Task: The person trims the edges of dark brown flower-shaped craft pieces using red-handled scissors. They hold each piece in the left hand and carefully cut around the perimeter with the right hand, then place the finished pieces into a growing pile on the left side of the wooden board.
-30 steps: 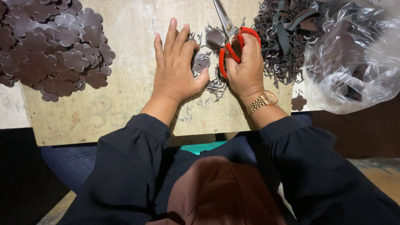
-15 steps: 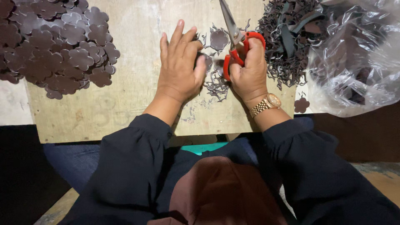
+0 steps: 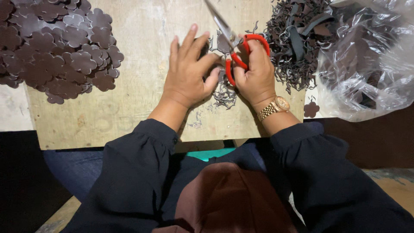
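Right hand point(image 3: 254, 75) grips red-handled scissors point(image 3: 235, 45), left hand point(image 3: 187, 71) pins a brown piece point(image 3: 224, 43); big flower-cutout pile point(image 3: 56, 47) upper left done, scraps point(image 3: 297, 43) upper right

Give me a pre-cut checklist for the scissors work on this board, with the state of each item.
1. Right hand grips the red-handled scissors: ok, fingers through the loops.
2. Left hand steadies the dark piece at the blades: ok, though its fingers hide most of the piece.
3. Left fingertips clear of the blades: cannot tell, they lie very close.
4. Blades open: cannot tell; only one narrow line of metal shows.
5. Finished flower shapes kept apart: ok, piled at the board's far left.
6. Scrap heap clear of the cutting spot: not ok, trimmings spill under the hands.
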Action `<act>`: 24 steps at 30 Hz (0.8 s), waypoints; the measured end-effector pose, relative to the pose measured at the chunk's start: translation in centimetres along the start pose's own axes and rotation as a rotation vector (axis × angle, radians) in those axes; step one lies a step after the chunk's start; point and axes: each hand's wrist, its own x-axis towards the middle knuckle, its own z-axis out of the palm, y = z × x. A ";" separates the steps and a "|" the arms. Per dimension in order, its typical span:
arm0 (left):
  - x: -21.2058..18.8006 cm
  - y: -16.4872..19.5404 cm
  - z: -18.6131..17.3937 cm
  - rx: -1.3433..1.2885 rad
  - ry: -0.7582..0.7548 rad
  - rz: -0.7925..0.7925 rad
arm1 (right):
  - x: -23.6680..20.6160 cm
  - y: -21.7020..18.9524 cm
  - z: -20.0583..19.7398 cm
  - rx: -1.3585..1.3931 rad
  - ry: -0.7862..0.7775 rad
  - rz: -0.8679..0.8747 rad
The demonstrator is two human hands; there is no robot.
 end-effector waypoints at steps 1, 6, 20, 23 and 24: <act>-0.1 0.0 0.0 -0.009 -0.021 0.015 | 0.0 0.0 0.1 -0.010 -0.012 -0.025; 0.0 -0.2 0.3 0.001 -0.019 0.006 | 0.0 0.3 0.4 -0.031 -0.052 0.007; -0.2 0.3 -0.3 -0.028 -0.046 -0.015 | 0.4 -0.5 0.0 -0.005 0.017 0.079; -0.1 1.1 -1.1 -0.005 -0.038 0.025 | 1.1 -1.8 -0.5 -0.001 0.022 0.086; -0.2 1.4 -1.4 -0.004 -0.027 0.030 | 1.2 -2.2 -0.7 0.005 0.024 0.096</act>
